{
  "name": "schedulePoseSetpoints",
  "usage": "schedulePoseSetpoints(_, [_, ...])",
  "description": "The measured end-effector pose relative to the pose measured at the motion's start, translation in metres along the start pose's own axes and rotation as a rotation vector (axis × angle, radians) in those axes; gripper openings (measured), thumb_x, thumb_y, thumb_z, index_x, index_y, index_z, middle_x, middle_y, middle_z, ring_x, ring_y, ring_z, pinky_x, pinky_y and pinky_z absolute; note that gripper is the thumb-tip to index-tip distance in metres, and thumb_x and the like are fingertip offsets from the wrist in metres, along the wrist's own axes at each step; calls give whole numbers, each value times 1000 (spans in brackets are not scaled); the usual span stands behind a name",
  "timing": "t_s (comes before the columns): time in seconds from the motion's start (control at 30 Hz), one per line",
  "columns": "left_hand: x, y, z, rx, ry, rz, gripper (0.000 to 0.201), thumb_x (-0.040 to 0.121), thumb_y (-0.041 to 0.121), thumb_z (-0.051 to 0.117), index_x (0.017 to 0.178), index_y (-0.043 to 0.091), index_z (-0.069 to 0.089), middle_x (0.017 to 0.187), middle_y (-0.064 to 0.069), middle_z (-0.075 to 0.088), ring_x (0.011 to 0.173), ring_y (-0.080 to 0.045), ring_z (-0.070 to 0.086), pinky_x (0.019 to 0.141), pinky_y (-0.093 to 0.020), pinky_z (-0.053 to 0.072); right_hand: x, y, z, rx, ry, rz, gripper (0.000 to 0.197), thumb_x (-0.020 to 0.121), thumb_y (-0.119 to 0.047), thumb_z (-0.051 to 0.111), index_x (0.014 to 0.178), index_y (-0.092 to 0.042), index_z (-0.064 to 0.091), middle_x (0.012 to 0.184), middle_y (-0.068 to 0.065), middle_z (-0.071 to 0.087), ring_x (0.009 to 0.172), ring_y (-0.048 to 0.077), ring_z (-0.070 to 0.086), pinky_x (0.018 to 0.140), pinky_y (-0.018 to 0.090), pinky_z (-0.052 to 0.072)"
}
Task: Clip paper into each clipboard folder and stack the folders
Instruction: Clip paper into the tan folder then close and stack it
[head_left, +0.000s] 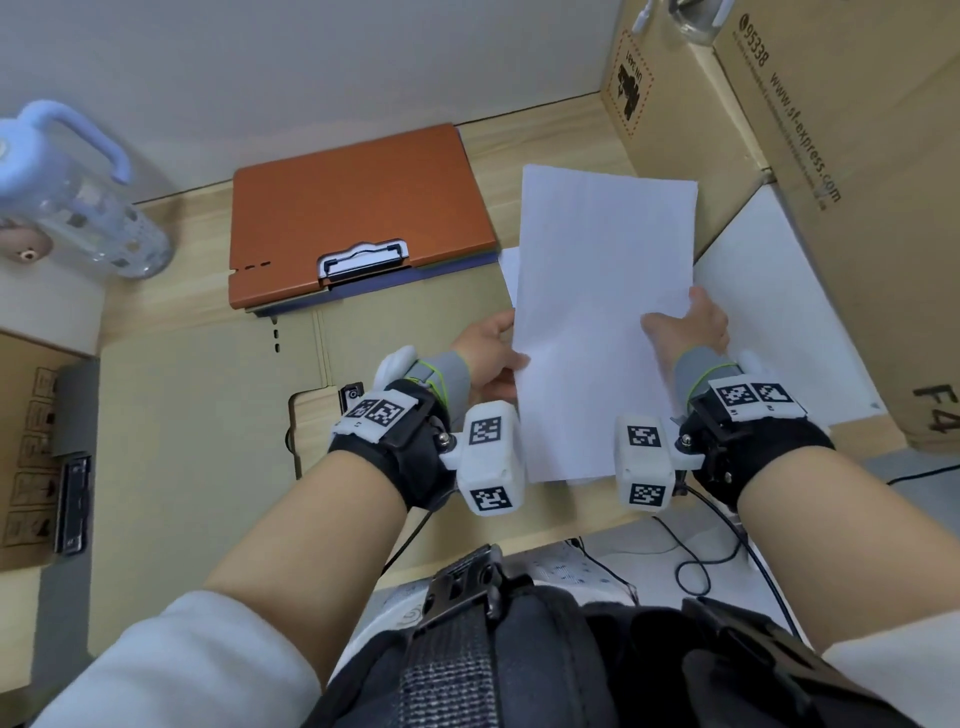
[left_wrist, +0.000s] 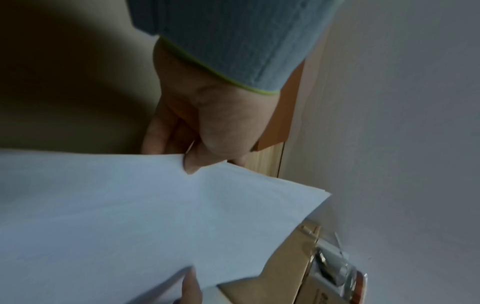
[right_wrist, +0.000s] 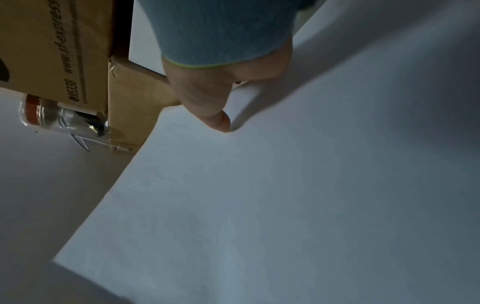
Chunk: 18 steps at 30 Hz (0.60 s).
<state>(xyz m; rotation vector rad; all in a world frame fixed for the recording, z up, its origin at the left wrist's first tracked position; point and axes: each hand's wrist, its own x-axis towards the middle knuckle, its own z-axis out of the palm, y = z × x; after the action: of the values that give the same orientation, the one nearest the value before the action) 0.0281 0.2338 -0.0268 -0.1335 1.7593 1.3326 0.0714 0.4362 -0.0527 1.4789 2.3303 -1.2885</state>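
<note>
A sheaf of white paper (head_left: 597, 312) is held up over the desk, right of centre. My left hand (head_left: 491, 358) pinches its left edge, thumb on top, as the left wrist view shows: left hand (left_wrist: 207, 131) on the paper (left_wrist: 130, 216). My right hand (head_left: 685, 332) grips the right edge, with the thumb (right_wrist: 221, 121) pressed on the paper (right_wrist: 285, 205). An orange clipboard folder (head_left: 358, 208) with a metal clip (head_left: 363, 260) lies shut on top of other folders at the back of the desk. A tan folder (head_left: 208, 415) lies open flat under my left wrist.
Large cardboard boxes (head_left: 831, 156) stand at the right, and a white board (head_left: 779, 322) lies below them. A clear water bottle (head_left: 67, 192) stands at the far left. A smaller box (head_left: 31, 447) sits at the left edge. Cables (head_left: 691, 566) hang off the desk front.
</note>
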Motion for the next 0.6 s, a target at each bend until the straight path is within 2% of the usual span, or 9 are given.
schedulePoseSetpoints(0.07, [-6, -5, -20, 2, 22, 37, 58, 92, -9, 44, 139, 25, 43, 79, 3, 66, 47, -3, 64, 50, -20, 56, -2, -7, 3, 120, 21, -14, 70, 80, -27, 57, 145, -24, 32, 150, 6, 31, 136, 30, 34, 108, 44, 35])
schedulePoseSetpoints(0.17, [-18, -14, -47, -20, 64, 90, 52, 93, -6, 46, 136, 23, 47, 60, 13, 69, 46, -2, 63, 54, -21, 55, -8, -21, 12, 316, -34, -27, 61, 88, -26, 56, 144, -19, 33, 148, 5, 36, 128, 24, 45, 94, 29, 38])
schedulePoseSetpoints(0.2, [-21, -17, -55, -36, 83, 106, 50, 93, -5, 46, 134, 23, 48, 57, 13, 68, 47, -2, 63, 58, -24, 55, -11, -27, 15, 371, -61, -46, 58, 89, -26, 56, 142, -19, 35, 144, 4, 43, 124, 23, 50, 95, 28, 40])
schedulePoseSetpoints(0.27, [-30, -22, -72, -101, 144, 147, 46, 93, -6, 46, 128, 24, 50, 58, 13, 69, 50, -3, 64, 63, -25, 55, -21, -39, 25, 476, -125, -96, 47, 87, -24, 59, 132, -20, 46, 127, 0, 58, 115, 22, 58, 100, 37, 46])
schedulePoseSetpoints(0.37, [-39, -25, -92, -201, 261, 215, 48, 93, -8, 44, 125, 27, 50, 65, 14, 72, 57, -4, 67, 60, -21, 57, -36, -57, 35, 630, -222, -163, 12, 86, -15, 61, 97, -20, 59, 92, -4, 65, 99, 26, 64, 95, 48, 51])
schedulePoseSetpoints(0.43, [-44, -24, -99, -241, 314, 277, 48, 94, -10, 41, 128, 22, 50, 78, 13, 72, 65, -4, 68, 64, -21, 56, -46, -69, 40, 757, -284, -198, 16, 86, -6, 60, 80, -20, 58, 84, 0, 64, 89, 25, 60, 94, 51, 49])
schedulePoseSetpoints(0.5, [-48, -21, -104, -274, 350, 354, 47, 94, -13, 37, 129, 16, 49, 94, 6, 67, 79, -8, 65, 71, -23, 53, -54, -81, 43, 866, -332, -255, 22, 88, 0, 57, 82, -20, 58, 86, 0, 65, 87, 23, 60, 94, 47, 49])
schedulePoseSetpoints(0.53, [-51, -20, -109, -293, 373, 398, 46, 94, -14, 36, 127, 14, 50, 96, 6, 66, 83, -9, 64, 72, -23, 51, -59, -90, 45, 901, -354, -297, 23, 89, 3, 55, 87, -20, 58, 89, -1, 65, 86, 20, 62, 95, 43, 49])
schedulePoseSetpoints(0.6, [-52, -17, -116, -333, 405, 474, 45, 92, -17, 34, 118, 15, 51, 84, 16, 71, 77, -1, 66, 68, -19, 52, -66, -101, 46, 959, -392, -382, 25, 90, 6, 52, 91, -18, 56, 92, -3, 65, 85, 12, 63, 93, 35, 51])
